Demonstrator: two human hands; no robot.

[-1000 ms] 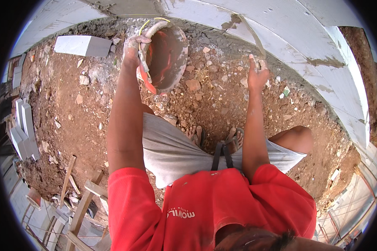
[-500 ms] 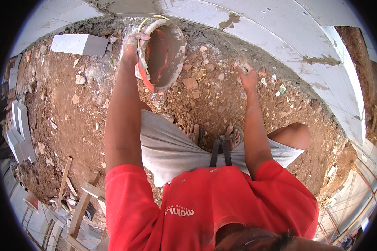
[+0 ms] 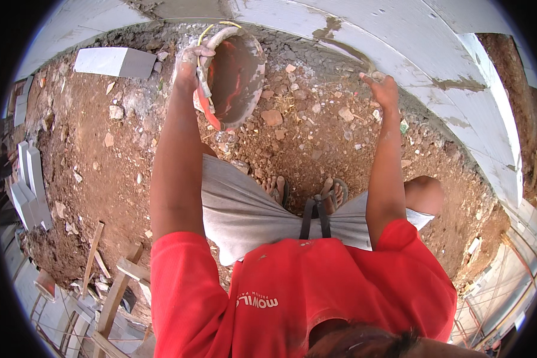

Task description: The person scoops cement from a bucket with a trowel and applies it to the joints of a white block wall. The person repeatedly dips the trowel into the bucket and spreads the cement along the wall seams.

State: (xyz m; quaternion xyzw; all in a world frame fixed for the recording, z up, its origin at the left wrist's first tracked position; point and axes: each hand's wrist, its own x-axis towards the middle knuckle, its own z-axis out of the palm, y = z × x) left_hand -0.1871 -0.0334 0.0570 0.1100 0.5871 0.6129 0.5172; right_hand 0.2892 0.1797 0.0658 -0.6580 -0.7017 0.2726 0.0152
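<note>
- While my left hand [image 3: 191, 62] stays closed around the rim of the red bucket [image 3: 235, 80], the bucket hangs tilted over the rubble, its open mouth turned toward me and its far edge close to the foot of the white block wall [image 3: 400, 45]; a yellowish wire handle loops at its top.
- Off to the right, my right hand [image 3: 380, 88] presses at the wall's lower edge beside a grey mortar smear [image 3: 340, 45]; its fingers look curled on something small and pale, though I cannot tell what, nor how tightly.
- So the bucket lies to the left of my right hand, well apart, across stony ground; my left hand is the one that has it.
- No packages or signs show; a loose white block [image 3: 113, 61] lies on the dirt near the wall's left stretch, left of the bucket; more pale blocks [image 3: 30, 188] stand stacked at the dirt's left edge.
- My sandalled feet [image 3: 307, 194] stand on the dirt between my arms.
</note>
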